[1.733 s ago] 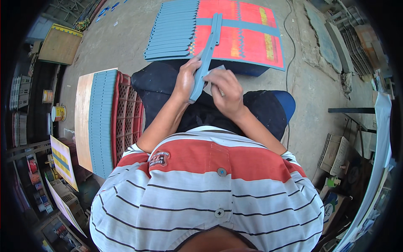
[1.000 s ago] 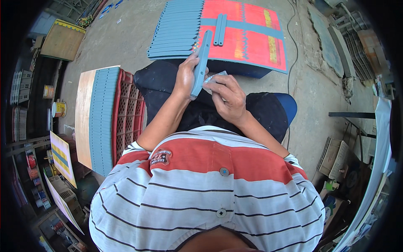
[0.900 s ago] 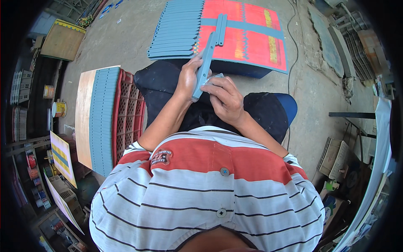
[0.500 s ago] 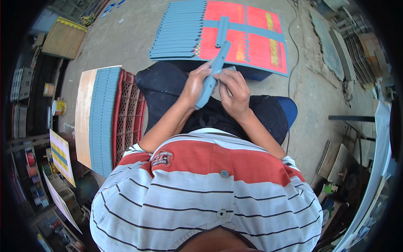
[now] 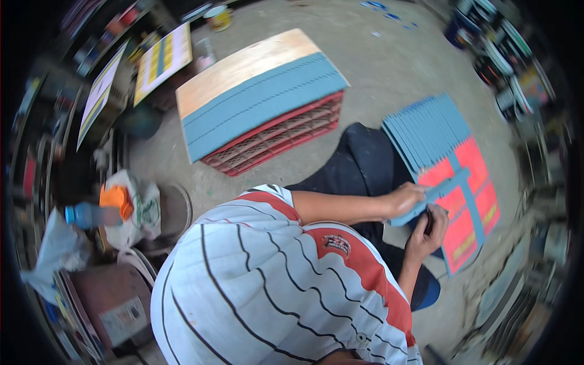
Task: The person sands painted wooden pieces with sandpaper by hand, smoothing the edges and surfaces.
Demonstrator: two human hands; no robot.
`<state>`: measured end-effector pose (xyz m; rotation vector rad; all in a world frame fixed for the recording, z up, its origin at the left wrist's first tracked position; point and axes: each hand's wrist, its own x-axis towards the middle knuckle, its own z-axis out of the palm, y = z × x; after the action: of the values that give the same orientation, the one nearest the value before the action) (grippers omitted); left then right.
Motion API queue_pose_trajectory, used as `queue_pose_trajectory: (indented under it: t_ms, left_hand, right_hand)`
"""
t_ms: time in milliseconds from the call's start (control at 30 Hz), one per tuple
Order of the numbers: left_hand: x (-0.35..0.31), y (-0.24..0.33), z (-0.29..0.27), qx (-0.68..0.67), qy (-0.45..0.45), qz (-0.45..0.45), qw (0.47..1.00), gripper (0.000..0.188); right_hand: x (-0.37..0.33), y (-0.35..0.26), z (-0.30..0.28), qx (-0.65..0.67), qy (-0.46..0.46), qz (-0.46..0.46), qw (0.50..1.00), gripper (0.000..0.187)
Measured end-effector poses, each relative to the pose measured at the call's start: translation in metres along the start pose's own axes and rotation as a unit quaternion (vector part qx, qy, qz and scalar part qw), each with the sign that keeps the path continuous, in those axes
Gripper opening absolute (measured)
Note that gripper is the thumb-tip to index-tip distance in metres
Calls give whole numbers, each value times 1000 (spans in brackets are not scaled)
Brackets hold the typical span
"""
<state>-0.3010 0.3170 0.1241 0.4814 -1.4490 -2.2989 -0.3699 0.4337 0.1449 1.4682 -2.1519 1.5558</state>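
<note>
My left hand point(image 5: 406, 200) is closed around a flat blue-grey strip point(image 5: 439, 191) with a rounded end, held at a slant over my lap. Close against the strip's near edge, my right hand point(image 5: 427, 235) has its fingers curled in; what they pinch, if anything, is hidden. Beyond the hands lies a board painted pink with a blue-grey cross band and yellow patches point(image 5: 477, 161). A row of blue-grey slats point(image 5: 427, 129) rests side by side on its far left part.
At the left, a red plastic crate point(image 5: 286, 135) carries a wooden board point(image 5: 255, 64) covered partly by a row of blue-grey slats point(image 5: 267, 100). A blue-capped bottle point(image 5: 91, 216) and an orange item point(image 5: 117, 199) stand farther left. Paint buckets point(image 5: 511, 100) stand at the far right.
My view has swung to the left, so the pink board now appears at the right and the crate near the upper middle. The left hand still holds the strip, with the right hand beside it.
</note>
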Motion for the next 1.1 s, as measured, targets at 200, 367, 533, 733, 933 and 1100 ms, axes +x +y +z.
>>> queue_pose_trajectory:
  t_ms: [200, 367, 533, 733, 933, 1100]
  left_hand:
    - [-12, 32, -32, 36, 64, 66, 995, 50]
    - [-19, 44, -54, 40, 89, 63, 993, 49]
    - [-21, 42, -67, 44, 99, 71, 992, 48]
    - [-21, 40, -63, 51, 95, 49, 993, 48]
    - [-14, 32, -52, 42, 74, 19, 996, 49]
    - [-9, 20, -34, 62, 51, 27, 996, 49]
  right_hand:
    - [26, -7, 39, 43, -24, -66, 997, 26]
    - [36, -11, 64, 33, -51, -132, 989, 26]
    - [42, -20, 73, 27, -77, -145, 986, 27]
    - [42, -3, 73, 9, -37, -122, 992, 27]
    - [31, -3, 59, 1, -39, -141, 989, 28]
    - [24, 0, 41, -15, -23, -114, 993, 24]
